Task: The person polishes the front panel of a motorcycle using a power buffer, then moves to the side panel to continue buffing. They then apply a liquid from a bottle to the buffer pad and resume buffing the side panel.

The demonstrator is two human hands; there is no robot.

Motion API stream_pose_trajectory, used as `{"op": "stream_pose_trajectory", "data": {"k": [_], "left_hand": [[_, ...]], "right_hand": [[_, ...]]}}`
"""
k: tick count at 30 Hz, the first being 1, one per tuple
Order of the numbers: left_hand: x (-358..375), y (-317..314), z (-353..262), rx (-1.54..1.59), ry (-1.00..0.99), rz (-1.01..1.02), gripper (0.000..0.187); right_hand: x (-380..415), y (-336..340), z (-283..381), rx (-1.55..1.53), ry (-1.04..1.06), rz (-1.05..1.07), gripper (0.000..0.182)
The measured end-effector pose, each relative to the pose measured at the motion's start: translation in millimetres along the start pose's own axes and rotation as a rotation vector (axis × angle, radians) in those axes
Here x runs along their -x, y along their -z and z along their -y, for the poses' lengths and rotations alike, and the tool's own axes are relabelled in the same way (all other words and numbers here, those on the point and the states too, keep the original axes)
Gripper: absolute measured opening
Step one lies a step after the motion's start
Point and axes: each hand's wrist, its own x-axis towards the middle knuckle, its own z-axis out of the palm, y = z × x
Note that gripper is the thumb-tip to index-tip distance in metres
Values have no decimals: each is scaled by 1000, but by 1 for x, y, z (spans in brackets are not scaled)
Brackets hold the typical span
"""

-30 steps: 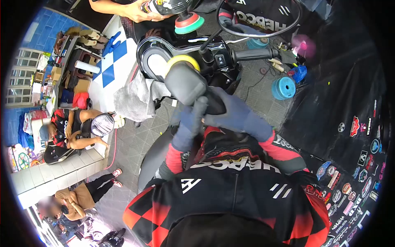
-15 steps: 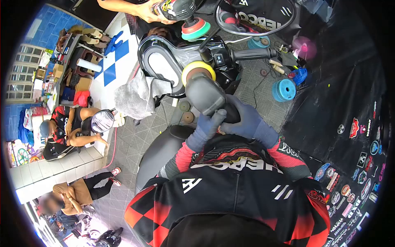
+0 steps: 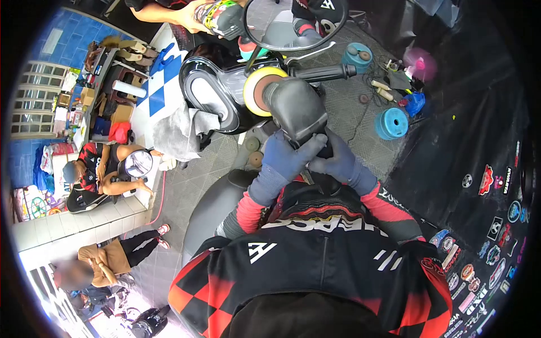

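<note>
A black polisher is gripped in both of my blue-gloved hands. My left hand wraps the near left side of its body, thumb across the top. From the right, my right hand closes round the same lower part. The polisher's yellow-edged pad stands tilted on its edge, right against the glossy black front panel of a scooter. Beside the pad the scooter's black handlebar grip points right. A round mirror sticks up just beyond the polisher.
Another person's hand holds a second polisher across the scooter. A grey towel drapes over the scooter's left side. Blue round containers and loose tools stand on the right floor mat. Two people are at the left.
My polisher has turned, its pad tipping from facing forward to facing left against the panel. The mirror has swung left with the handlebar, and the other person's polisher has shifted left and up.
</note>
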Motion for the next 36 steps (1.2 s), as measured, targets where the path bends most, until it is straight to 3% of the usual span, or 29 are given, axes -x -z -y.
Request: {"op": "stream_pose_trajectory", "data": {"k": [2,5,7,11,13,14,16,17,20,23,25,27,30,32,34,35,36], "left_hand": [[-2,0,-18,-16,-6,16,42],[-2,1,-24,-133,19,-17,40],[-6,7,-25,-267,-83,94,40],[1,-5,-15,-59,-44,-51,43],[7,-5,12,291,97,63,55],[11,-9,24,299,93,53,55],[17,-24,44,672,91,67,92],[16,-28,52,691,120,87,100],[3,-36,36,758,63,48,102],[-14,-36,24,835,-13,31,88],[-23,-31,9,814,-68,4,81],[-30,-30,7,784,16,21,56],[-26,-35,6,822,-79,63,48],[-23,-44,13,839,-83,-22,47],[-21,-45,-2,937,-118,-36,48],[-23,-34,-3,929,-41,100,52],[-24,-33,-2,953,-44,72,52]], "right_hand": [[-2,3,11,-42,40,8,65],[-2,5,18,-208,-72,86,64],[-4,2,14,-156,21,17,64],[-3,12,24,-134,-58,113,71],[6,10,34,230,11,9,83],[10,9,48,239,10,19,83],[18,5,83,625,-240,19,93],[17,6,95,638,-241,29,93],[12,4,118,828,-286,24,96],[-2,7,126,893,-290,7,92],[-8,11,126,822,-169,-35,87],[-9,17,127,752,-164,-10,84],[-11,16,128,710,-126,34,78],[-8,20,122,723,-168,22,78],[-10,12,134,932,-133,32,78],[-12,10,134,839,-179,10,79],[-13,7,134,745,-225,-14,80]]}}
